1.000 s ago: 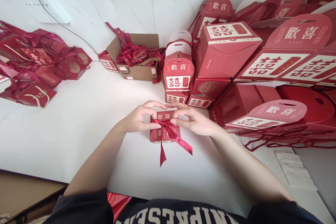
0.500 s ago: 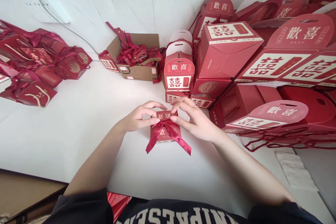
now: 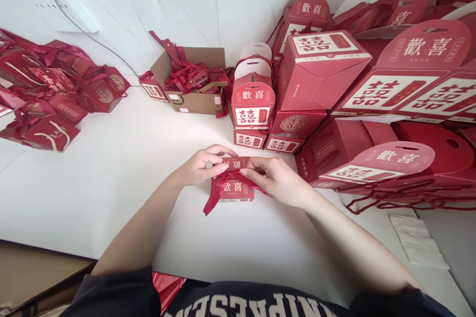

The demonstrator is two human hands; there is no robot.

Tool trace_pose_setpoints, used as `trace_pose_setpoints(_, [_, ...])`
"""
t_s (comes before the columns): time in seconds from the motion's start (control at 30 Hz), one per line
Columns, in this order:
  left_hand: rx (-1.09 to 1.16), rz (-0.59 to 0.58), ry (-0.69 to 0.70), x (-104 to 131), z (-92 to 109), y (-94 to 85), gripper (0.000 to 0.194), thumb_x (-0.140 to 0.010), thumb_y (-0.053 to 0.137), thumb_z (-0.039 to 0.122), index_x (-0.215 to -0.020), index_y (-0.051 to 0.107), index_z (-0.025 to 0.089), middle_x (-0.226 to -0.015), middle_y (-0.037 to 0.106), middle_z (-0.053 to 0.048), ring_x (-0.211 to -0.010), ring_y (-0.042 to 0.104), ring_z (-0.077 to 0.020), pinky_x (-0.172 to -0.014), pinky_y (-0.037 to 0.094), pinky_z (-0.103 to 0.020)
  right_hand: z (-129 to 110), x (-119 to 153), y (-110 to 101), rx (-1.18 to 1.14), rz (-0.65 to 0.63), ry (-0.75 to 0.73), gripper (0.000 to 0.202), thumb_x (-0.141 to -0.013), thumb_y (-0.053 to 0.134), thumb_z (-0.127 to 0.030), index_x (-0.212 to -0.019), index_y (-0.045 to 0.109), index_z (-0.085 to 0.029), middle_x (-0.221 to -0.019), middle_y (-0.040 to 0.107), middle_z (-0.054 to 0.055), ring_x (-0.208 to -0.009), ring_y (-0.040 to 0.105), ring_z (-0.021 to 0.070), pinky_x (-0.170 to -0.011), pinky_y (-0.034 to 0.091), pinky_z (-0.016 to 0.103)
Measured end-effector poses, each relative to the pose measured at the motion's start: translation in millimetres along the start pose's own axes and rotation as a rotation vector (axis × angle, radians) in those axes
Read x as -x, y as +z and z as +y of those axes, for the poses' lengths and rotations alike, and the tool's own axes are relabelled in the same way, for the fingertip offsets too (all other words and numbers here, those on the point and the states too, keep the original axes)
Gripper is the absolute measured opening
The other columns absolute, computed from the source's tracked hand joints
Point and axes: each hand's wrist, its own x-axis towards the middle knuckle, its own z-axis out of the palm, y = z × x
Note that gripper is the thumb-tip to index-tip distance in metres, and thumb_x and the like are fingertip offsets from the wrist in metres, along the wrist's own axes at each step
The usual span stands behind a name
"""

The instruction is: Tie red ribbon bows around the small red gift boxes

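A small red gift box (image 3: 241,191) with printed characters stands on the white table in front of me. Across it runs a dark red satin ribbon (image 3: 213,202), gathered near the middle of the box, with one tail hanging down at the front left. My left hand (image 3: 203,166) clasps the left side of the box, thumb beside the ribbon gather and fingers curled round behind. My right hand (image 3: 277,178) pinches the ribbon just right of the gather. That side's tail is partly hidden under the right fingers.
Behind stands a cardboard box (image 3: 201,104) of red ribbons. Larger red handled boxes (image 3: 405,94) are stacked at the right, near folded white paper (image 3: 418,240). Several ribboned gift boxes (image 3: 55,131) crowd the left. A cable (image 3: 92,37) runs down the wall.
My right hand has closed from spread fingers to a pinch on the ribbon, and the right tail has shifted right and up under it. The left hand has barely moved.
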Motion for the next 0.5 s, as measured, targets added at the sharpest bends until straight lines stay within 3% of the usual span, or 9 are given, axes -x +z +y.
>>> trace_pose_setpoints(0.13, [0.051, 0.025, 0.001, -3.0, -6.1, 4.1, 0.031, -0.096, 0.052, 0.032, -0.083, 0.075, 0.017, -0.123, 0.062, -0.011, -0.113, 0.06, -0.0212, -0.096, 0.048, -0.031, 1.7, -0.6, -5.1, 0.051, -0.062, 0.077, 0.047, -0.094, 0.05, -0.045, -0.056, 0.038, -0.019, -0.049, 0.04, -0.005, -0.049, 0.034, 0.0087, -0.05, 0.027, 0.024])
trace_pose_setpoints(0.3, [0.153, -0.004, -0.037, -5.1, -10.3, 5.0, 0.03, -0.096, 0.051, 0.035, -0.092, 0.075, 0.017, -0.126, 0.061, -0.012, -0.112, 0.062, -0.022, -0.095, 0.049, -0.032, 10.1, -1.4, -14.7, 0.009, -0.29, 0.107, 0.047, -0.09, 0.054, -0.046, -0.054, 0.043, -0.019, -0.046, 0.041, -0.005, -0.045, 0.038, 0.0084, -0.046, 0.026, 0.024])
trace_pose_setpoints(0.4, [0.231, -0.052, -0.072, -3.9, -10.1, 0.5, 0.03, -0.094, 0.056, 0.036, -0.081, 0.072, 0.015, -0.131, 0.06, -0.013, -0.112, 0.062, -0.0252, -0.095, 0.05, -0.037, 14.2, 0.3, -23.5, -0.086, -0.445, 0.152, 0.045, -0.089, 0.056, -0.05, -0.058, 0.049, -0.018, -0.047, 0.05, -0.003, -0.044, 0.047, 0.0095, -0.046, 0.034, 0.023])
trace_pose_setpoints(0.5, [0.249, -0.117, -0.053, -2.4, -8.6, -4.3, 0.019, -0.082, 0.071, 0.033, -0.077, 0.07, 0.014, -0.133, 0.059, -0.013, -0.116, 0.061, -0.0292, -0.099, 0.048, -0.042, 14.3, 1.6, -30.1, -0.148, -0.375, 0.181, 0.038, -0.089, 0.056, -0.055, -0.079, 0.056, -0.019, -0.055, 0.063, -0.001, -0.046, 0.055, 0.0115, -0.047, 0.041, 0.022])
